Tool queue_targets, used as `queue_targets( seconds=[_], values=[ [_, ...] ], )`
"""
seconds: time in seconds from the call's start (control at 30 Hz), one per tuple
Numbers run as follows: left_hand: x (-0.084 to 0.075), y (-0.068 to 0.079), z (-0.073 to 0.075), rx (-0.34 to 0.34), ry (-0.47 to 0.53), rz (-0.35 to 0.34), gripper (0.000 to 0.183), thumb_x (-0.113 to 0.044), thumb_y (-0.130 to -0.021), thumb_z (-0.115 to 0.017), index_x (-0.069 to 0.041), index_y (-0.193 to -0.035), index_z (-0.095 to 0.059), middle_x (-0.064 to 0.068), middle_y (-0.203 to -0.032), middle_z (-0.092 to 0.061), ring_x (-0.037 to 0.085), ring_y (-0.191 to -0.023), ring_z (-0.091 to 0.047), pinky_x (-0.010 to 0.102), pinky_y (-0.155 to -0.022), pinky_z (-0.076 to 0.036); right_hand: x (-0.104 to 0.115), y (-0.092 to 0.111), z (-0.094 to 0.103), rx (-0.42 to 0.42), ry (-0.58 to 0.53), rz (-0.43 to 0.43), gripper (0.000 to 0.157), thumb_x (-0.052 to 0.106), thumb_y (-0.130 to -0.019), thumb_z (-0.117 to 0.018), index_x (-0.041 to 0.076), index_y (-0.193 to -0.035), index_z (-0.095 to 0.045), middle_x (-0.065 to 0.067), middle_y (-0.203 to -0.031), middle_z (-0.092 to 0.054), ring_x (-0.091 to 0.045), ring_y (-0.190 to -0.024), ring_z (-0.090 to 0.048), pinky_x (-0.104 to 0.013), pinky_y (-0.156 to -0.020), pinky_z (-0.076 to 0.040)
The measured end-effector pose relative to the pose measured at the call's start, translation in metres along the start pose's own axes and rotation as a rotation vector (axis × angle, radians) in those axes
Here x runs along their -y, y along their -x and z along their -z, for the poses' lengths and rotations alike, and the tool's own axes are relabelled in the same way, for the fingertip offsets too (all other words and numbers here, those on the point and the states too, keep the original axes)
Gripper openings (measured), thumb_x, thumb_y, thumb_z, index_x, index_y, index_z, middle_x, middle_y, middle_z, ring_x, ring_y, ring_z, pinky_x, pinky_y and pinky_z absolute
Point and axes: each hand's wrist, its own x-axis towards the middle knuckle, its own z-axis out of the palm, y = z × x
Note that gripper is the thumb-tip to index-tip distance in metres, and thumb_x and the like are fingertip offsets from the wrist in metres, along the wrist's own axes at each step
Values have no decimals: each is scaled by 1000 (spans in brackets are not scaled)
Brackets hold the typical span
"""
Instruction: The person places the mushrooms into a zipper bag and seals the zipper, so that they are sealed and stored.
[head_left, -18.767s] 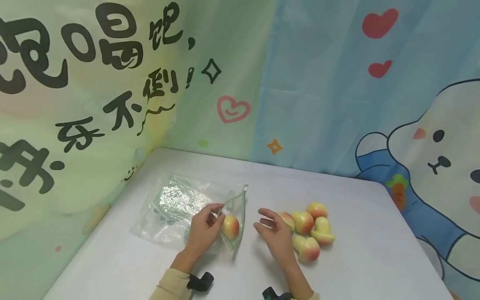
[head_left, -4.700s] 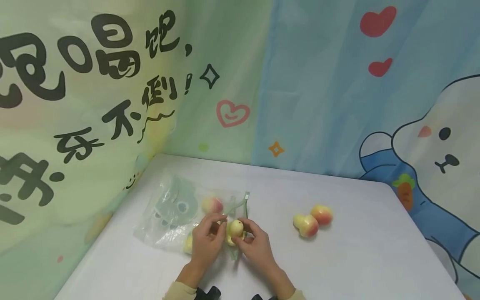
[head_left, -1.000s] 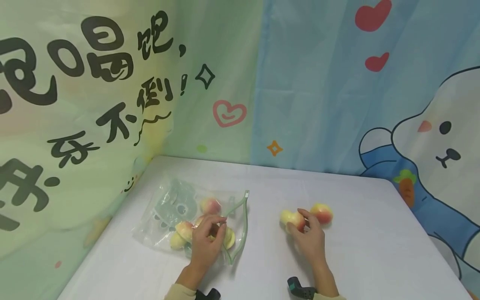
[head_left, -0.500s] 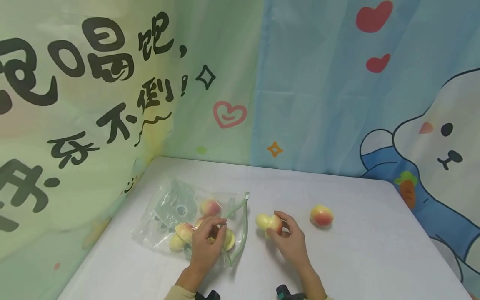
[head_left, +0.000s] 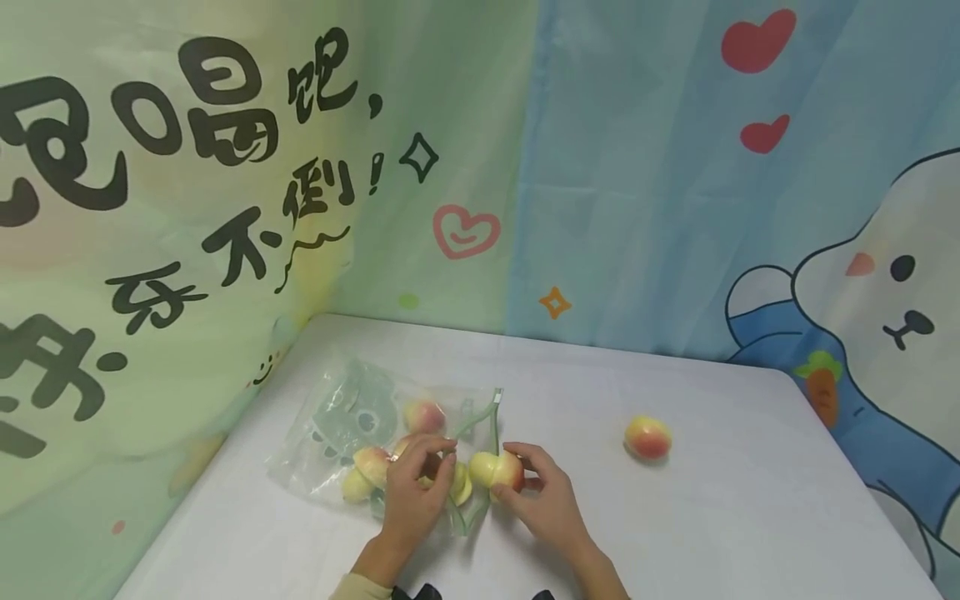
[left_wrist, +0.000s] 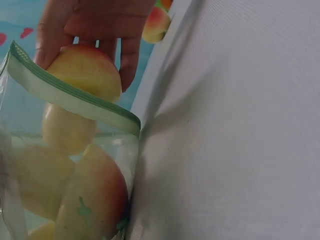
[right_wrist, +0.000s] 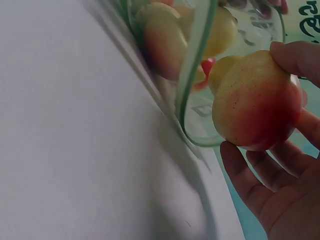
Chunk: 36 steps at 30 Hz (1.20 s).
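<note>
My right hand (head_left: 551,512) grips a yellow-and-red mushroom-shaped toy fruit (head_left: 502,472), its yellow knob pointing left into the mouth of a clear plastic zip bag (head_left: 324,482). In the left wrist view the knob shows behind the bag's green zip edge (left_wrist: 75,100), with the red-tinged cap (left_wrist: 85,67) above it. My left hand (head_left: 412,492) pinches the near side of the bag's mouth, holding it apart. Several similar fruits, one red and yellow (head_left: 424,417), lie inside the bag, partly hidden by my left hand.
One more yellow-and-red fruit (head_left: 648,438) lies alone on the white table (head_left: 720,500) to the right. A printed cloth backdrop (head_left: 622,167) with a bear and hearts stands along the table's back and left edges.
My right hand has carried one mushroom-shaped fruit leftward from beside the lone one to the bag's mouth. My left hand keeps its hold on the bag. Earlier, more fruits lay on the right.
</note>
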Motion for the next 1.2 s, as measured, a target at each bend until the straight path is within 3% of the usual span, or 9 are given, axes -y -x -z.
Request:
queue_targets(
  seconds=[0.2,0.33,0.63,0.73,0.9,1.2],
  values=[
    [-2,-2,-1,-1,6,-3,30,25,-70,-63,4,-92,-63,15,-83,-64,18,-54,-56,17,-51,-49,-1,-1,-9,6,17,23,52,15,-76,-84,7,-122,-61,-13,-123,-62,-27,-105,-62,-33,-76,-57],
    [-2,-2,-1,-6,16,-2,30,25,-70,-63,4,-91,-64,13,-83,-64,17,-52,-55,17,-51,-48,-2,-2,-16,5,14,-11,55,18,-75,-85,6,-123,-61,-12,-124,-61,-24,-107,-61,-31,-79,-57],
    [27,14,-3,-9,27,-30,29,20,-73,-65,3,-95,-64,13,-83,-64,9,-54,-54,15,-51,-48,-3,-4,-26,81,-59,-2,59,15,-76,-84,12,-128,-57,-17,-129,-56,-28,-113,-58,-28,-84,-56],
    [32,17,-5,1,34,-24,27,18,-75,-65,2,-97,-64,13,-85,-65,9,-56,-56,15,-52,-49,-5,-3,-27,101,-64,8,59,9,-77,-82,7,-130,-55,-17,-129,-55,-31,-114,-58,-29,-86,-55],
    [34,19,-8,3,43,-30,27,17,-75,-66,2,-97,-64,13,-87,-65,11,-59,-57,16,-54,-49,-9,0,-29,142,-51,8,62,9,-79,-79,1,-134,-51,-15,-132,-54,-35,-114,-58,-29,-87,-54],
    [30,20,-7,18,13,-44,31,18,-74,-67,0,-98,-64,8,-90,-66,12,-63,-59,16,-61,-51,-8,4,-35,212,-93,-7,55,8,-84,-74,3,-134,-52,-14,-135,-53,-35,-115,-58,-28,-88,-54]
  ],
)
